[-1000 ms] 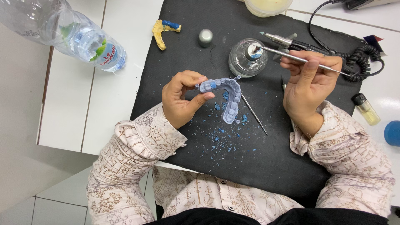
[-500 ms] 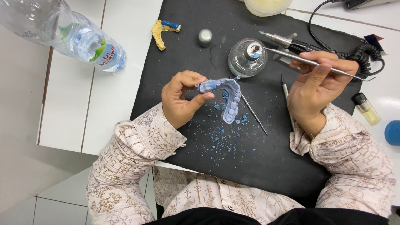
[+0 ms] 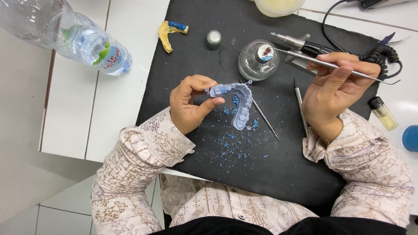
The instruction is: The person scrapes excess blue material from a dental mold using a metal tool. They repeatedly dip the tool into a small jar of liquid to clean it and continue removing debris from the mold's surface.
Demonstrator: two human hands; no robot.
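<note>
My left hand point(image 3: 189, 102) pinches one end of a pale blue U-shaped dental model point(image 3: 237, 102) and holds it just above the black mat point(image 3: 261, 165). My right hand point(image 3: 337, 89) grips a thin metal carving tool point(image 3: 305, 58) like a pen. The tool's tip points left toward a small glass burner point(image 3: 257, 59). Blue wax shavings point(image 3: 237, 146) lie scattered on the mat below the model.
Two more slim metal instruments point(image 3: 265, 117) lie on the mat between my hands. A handpiece with a coiled cord point(image 3: 305, 43), a yellow dental cast point(image 3: 167, 34), a small grey cap point(image 3: 214, 39), a plastic water bottle point(image 3: 74, 37), a small yellow vial point(image 3: 383, 113) and a cream bowl point(image 3: 278, 6) surround the mat.
My right hand has shifted right and slightly up, drawing the carving tool away from the burner. My left hand and the blue model have stayed in place.
</note>
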